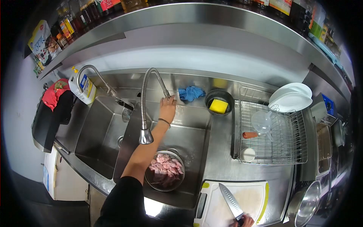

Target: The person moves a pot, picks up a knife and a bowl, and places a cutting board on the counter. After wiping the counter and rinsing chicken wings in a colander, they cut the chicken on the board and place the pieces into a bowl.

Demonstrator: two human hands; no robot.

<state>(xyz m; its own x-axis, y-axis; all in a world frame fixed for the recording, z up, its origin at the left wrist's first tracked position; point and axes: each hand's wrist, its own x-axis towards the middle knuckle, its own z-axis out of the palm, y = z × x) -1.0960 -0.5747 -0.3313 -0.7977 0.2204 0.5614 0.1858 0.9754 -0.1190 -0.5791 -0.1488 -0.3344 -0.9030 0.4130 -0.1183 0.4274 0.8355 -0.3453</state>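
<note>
My left hand [168,109] reaches across the right sink basin to the base of the spring-neck faucet [143,96], its fingers closed around it. The exact part gripped is partly hidden. The spray head hangs over the basin, beside my forearm. Below it, raw pink meat pieces [166,166] sit in a round metal bowl [183,178] in the basin. At the bottom edge, my right hand [247,220] is closed on the handle of a chef's knife [231,200]. The blade lies over the white cutting board [251,196], pointing away from me.
A blue cloth [191,93] and a dark pan [208,99] with a yellow sponge [219,106] are behind the basin. A wire dish rack [278,151] with white plates [291,100] stands right. A second faucet [94,72] and detergent jug [85,90] are left. Metal bowl [308,204] lies bottom right.
</note>
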